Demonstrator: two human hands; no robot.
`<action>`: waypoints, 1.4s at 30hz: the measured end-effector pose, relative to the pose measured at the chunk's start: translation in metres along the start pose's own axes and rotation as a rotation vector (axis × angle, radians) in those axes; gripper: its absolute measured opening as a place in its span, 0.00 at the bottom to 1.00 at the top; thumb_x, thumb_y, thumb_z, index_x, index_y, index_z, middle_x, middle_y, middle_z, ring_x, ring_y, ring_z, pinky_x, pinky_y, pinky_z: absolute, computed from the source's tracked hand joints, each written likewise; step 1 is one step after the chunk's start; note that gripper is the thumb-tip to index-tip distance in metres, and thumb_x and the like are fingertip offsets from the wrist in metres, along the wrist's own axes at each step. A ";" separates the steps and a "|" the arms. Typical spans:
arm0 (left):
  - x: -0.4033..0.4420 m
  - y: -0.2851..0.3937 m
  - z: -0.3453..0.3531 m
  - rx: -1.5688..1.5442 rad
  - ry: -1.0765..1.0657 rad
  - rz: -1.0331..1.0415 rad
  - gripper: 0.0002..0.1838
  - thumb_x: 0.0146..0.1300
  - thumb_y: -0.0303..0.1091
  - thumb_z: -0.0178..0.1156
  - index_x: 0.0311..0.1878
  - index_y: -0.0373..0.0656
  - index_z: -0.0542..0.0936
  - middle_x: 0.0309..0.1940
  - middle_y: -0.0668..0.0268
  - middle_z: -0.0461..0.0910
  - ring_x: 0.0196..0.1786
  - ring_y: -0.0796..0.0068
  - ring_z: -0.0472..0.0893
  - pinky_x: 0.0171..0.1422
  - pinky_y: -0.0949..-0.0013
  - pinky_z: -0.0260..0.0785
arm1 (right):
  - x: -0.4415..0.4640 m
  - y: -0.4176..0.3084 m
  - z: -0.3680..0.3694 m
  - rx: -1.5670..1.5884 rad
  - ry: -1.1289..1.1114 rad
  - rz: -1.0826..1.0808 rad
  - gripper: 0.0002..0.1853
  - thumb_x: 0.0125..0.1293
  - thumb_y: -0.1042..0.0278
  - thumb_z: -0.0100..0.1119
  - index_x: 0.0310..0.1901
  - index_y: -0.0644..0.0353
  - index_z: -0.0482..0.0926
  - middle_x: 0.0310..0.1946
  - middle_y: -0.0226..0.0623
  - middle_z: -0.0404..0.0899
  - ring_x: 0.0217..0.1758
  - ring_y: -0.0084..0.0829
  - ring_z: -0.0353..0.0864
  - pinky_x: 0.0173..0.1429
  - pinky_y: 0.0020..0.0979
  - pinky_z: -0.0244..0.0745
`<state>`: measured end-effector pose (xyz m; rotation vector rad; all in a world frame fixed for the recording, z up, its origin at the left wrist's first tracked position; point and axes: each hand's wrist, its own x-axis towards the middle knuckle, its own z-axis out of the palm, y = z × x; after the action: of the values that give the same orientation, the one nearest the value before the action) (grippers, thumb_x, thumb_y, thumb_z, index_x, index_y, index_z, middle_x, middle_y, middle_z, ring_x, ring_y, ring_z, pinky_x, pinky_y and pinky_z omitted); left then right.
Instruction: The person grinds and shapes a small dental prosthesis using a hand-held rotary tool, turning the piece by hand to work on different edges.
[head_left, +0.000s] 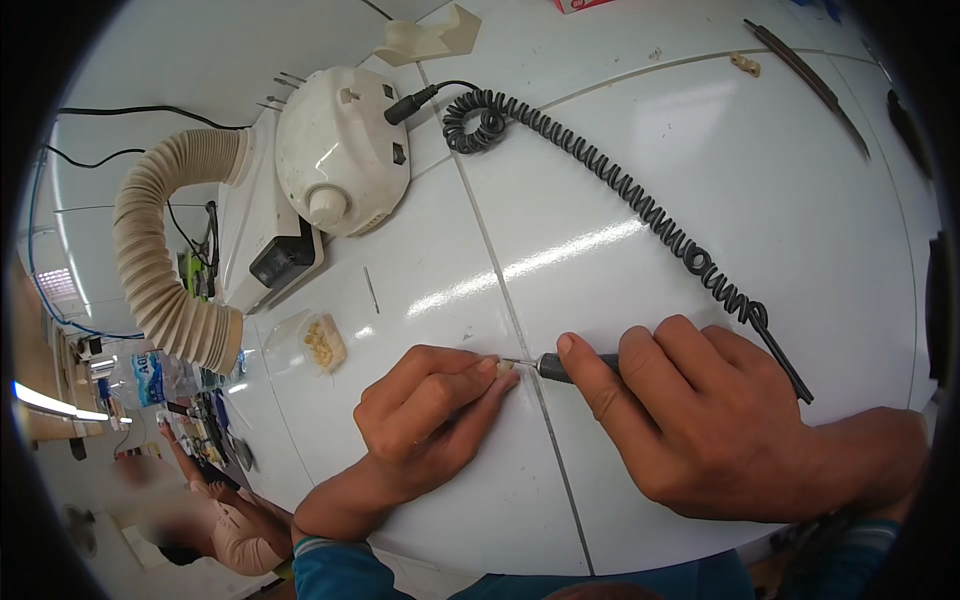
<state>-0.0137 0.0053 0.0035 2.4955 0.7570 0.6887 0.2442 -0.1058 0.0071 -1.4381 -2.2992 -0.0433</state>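
My left hand [425, 415] pinches a small tooth-coloured piece [503, 369], perhaps a dental crown, between thumb and fingers; most of it is covered. My right hand [705, 425] is wrapped around a dark rotary handpiece [553, 368], whose thin metal bur [520, 361] points left and reaches the piece. Whether the tip touches it I cannot tell. From the handpiece's rear a black coiled cord [625, 190] runs to the cream control unit [340, 150] with a knob. Both hands are close to the white tabletop [480, 490].
A ribbed suction hose [150, 250] opens at left. Near it sits a clear container [325, 343] of yellowish pieces and a loose thin rod [371, 290]. Far right lie a slim dark tool [810, 85] and a small tan piece [745, 64]. Another person [235, 525] sits at lower left.
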 end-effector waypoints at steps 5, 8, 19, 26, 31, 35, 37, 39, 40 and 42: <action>-0.001 -0.001 0.001 0.003 0.006 0.002 0.12 0.60 0.18 0.87 0.40 0.36 0.91 0.38 0.57 0.91 0.33 0.70 0.92 0.33 0.71 0.84 | 0.000 0.001 0.001 0.005 0.004 -0.003 0.21 0.70 0.72 0.70 0.62 0.72 0.93 0.36 0.38 0.78 0.36 0.29 0.77 0.31 0.28 0.76; -0.001 -0.002 0.002 0.000 0.008 0.002 0.12 0.60 0.19 0.87 0.40 0.36 0.90 0.38 0.57 0.91 0.33 0.70 0.92 0.33 0.71 0.84 | 0.000 0.001 0.001 0.002 -0.001 -0.005 0.22 0.70 0.71 0.69 0.62 0.72 0.93 0.36 0.38 0.78 0.36 0.29 0.77 0.31 0.28 0.75; -0.001 -0.002 0.003 -0.005 0.028 -0.013 0.12 0.59 0.19 0.88 0.41 0.37 0.92 0.37 0.59 0.91 0.32 0.70 0.91 0.32 0.70 0.83 | 0.003 0.004 -0.005 0.018 -0.071 -0.023 0.26 0.65 0.70 0.71 0.63 0.72 0.93 0.36 0.38 0.76 0.35 0.30 0.76 0.31 0.29 0.74; 0.000 -0.002 -0.005 0.006 -0.059 0.007 0.17 0.59 0.18 0.88 0.43 0.37 0.87 0.38 0.53 0.91 0.38 0.64 0.95 0.38 0.67 0.89 | 0.006 0.001 -0.008 0.027 -0.120 0.009 0.29 0.60 0.71 0.74 0.64 0.69 0.93 0.38 0.39 0.79 0.34 0.32 0.78 0.32 0.32 0.77; 0.000 -0.001 -0.005 0.003 -0.054 -0.011 0.16 0.58 0.19 0.89 0.43 0.38 0.89 0.38 0.55 0.91 0.38 0.65 0.95 0.38 0.67 0.90 | 0.008 0.000 -0.009 0.002 -0.122 0.021 0.29 0.59 0.71 0.75 0.64 0.69 0.93 0.38 0.39 0.80 0.34 0.31 0.79 0.32 0.32 0.77; 0.000 -0.001 -0.005 -0.006 -0.053 -0.007 0.16 0.58 0.19 0.89 0.43 0.38 0.89 0.38 0.56 0.90 0.38 0.65 0.95 0.38 0.67 0.90 | 0.009 -0.002 -0.009 0.011 -0.117 0.032 0.29 0.60 0.72 0.77 0.64 0.69 0.93 0.38 0.39 0.80 0.34 0.31 0.79 0.32 0.33 0.77; -0.001 -0.002 -0.004 -0.005 -0.048 0.005 0.16 0.57 0.19 0.89 0.43 0.38 0.89 0.38 0.56 0.90 0.38 0.65 0.95 0.39 0.67 0.90 | 0.009 -0.002 -0.010 0.004 -0.126 0.033 0.29 0.59 0.71 0.77 0.64 0.69 0.93 0.39 0.39 0.80 0.34 0.31 0.79 0.32 0.33 0.78; -0.001 -0.001 -0.005 -0.002 -0.051 -0.003 0.17 0.58 0.19 0.89 0.43 0.38 0.89 0.38 0.56 0.90 0.38 0.65 0.95 0.39 0.67 0.90 | 0.009 -0.003 -0.010 -0.008 -0.129 0.032 0.29 0.59 0.71 0.77 0.65 0.69 0.93 0.39 0.39 0.80 0.34 0.32 0.79 0.33 0.33 0.78; 0.000 -0.001 -0.005 -0.002 -0.051 -0.005 0.17 0.58 0.19 0.89 0.43 0.38 0.88 0.38 0.56 0.90 0.38 0.65 0.95 0.39 0.67 0.90 | 0.010 -0.003 -0.010 -0.011 -0.129 0.034 0.29 0.59 0.71 0.77 0.65 0.69 0.93 0.39 0.39 0.81 0.35 0.32 0.80 0.33 0.33 0.78; 0.000 -0.002 -0.004 -0.007 -0.046 0.001 0.16 0.58 0.19 0.89 0.43 0.38 0.88 0.38 0.56 0.90 0.37 0.65 0.95 0.39 0.67 0.90 | 0.013 -0.005 -0.011 -0.008 -0.123 0.050 0.29 0.60 0.70 0.77 0.65 0.69 0.93 0.39 0.39 0.81 0.35 0.32 0.80 0.33 0.33 0.79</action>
<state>-0.0169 0.0079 0.0055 2.4961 0.7354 0.6315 0.2386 -0.0995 0.0225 -1.5410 -2.3612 0.0527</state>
